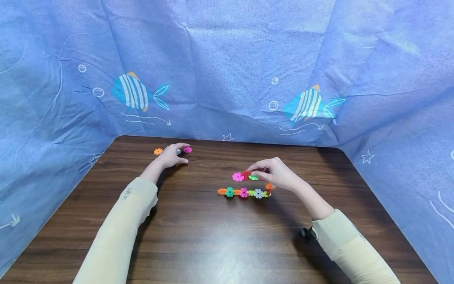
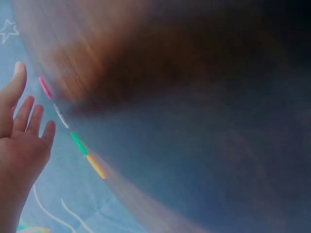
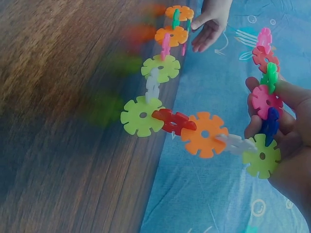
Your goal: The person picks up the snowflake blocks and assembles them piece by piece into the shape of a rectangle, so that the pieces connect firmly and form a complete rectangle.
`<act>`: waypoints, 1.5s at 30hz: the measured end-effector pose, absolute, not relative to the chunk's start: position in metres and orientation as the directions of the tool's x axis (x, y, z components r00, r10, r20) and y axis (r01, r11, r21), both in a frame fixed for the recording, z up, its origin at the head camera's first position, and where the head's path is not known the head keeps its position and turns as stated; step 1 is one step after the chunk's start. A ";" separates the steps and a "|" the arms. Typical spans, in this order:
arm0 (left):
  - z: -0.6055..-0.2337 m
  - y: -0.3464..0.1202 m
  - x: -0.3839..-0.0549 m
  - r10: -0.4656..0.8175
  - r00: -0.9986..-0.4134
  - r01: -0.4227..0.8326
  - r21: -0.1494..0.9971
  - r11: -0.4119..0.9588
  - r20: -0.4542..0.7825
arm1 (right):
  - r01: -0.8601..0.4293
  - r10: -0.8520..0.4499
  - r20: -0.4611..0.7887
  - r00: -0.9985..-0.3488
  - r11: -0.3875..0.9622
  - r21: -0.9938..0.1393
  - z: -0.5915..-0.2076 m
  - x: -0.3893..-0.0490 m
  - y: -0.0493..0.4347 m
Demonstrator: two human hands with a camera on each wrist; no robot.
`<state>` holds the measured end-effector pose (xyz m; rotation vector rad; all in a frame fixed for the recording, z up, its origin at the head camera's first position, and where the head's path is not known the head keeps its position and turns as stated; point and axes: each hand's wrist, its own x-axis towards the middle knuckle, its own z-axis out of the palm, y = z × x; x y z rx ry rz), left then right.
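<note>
A chain of linked flower-shaped plastic discs (image 1: 243,193) bends round in a U, in orange, green, pink, yellow-green, white, red and blue. My right hand (image 1: 278,173) grips its far arm, where a green disc (image 3: 271,77), a pink disc (image 3: 267,102) and a blue disc (image 3: 270,125) lie by the fingers. At the far left of the table, my left hand (image 1: 168,157) reaches over a row of discs, its fingers extended and holding nothing. An orange disc (image 1: 157,151) and a magenta disc (image 1: 187,150) show on either side of it; a green disc (image 2: 78,143) appears in the left wrist view.
The brown wood-grain table (image 1: 198,232) has rounded far corners. A blue cloth with fish prints (image 1: 227,71) hangs behind it and along both sides. Something small and black (image 1: 306,233) sits at the right sleeve cuff.
</note>
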<state>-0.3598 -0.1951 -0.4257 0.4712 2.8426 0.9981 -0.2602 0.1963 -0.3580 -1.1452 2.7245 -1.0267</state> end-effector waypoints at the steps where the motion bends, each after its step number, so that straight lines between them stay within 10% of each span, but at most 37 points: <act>1: -0.426 -0.195 -0.361 0.324 -0.946 0.263 0.614 0.744 0.013 | -0.634 -0.641 0.231 -0.732 0.515 -0.577 -0.358 -0.260 0.196; 31: -0.423 -0.180 -0.356 0.426 -0.901 0.313 0.564 0.764 -0.078 | -0.682 -0.620 0.327 -0.714 0.507 -0.528 -0.364 -0.259 0.197; 45: -0.409 -0.180 -0.339 0.288 -0.950 0.303 0.586 0.752 0.121 | -0.669 -0.614 0.306 -0.727 0.534 -0.518 -0.363 -0.257 0.197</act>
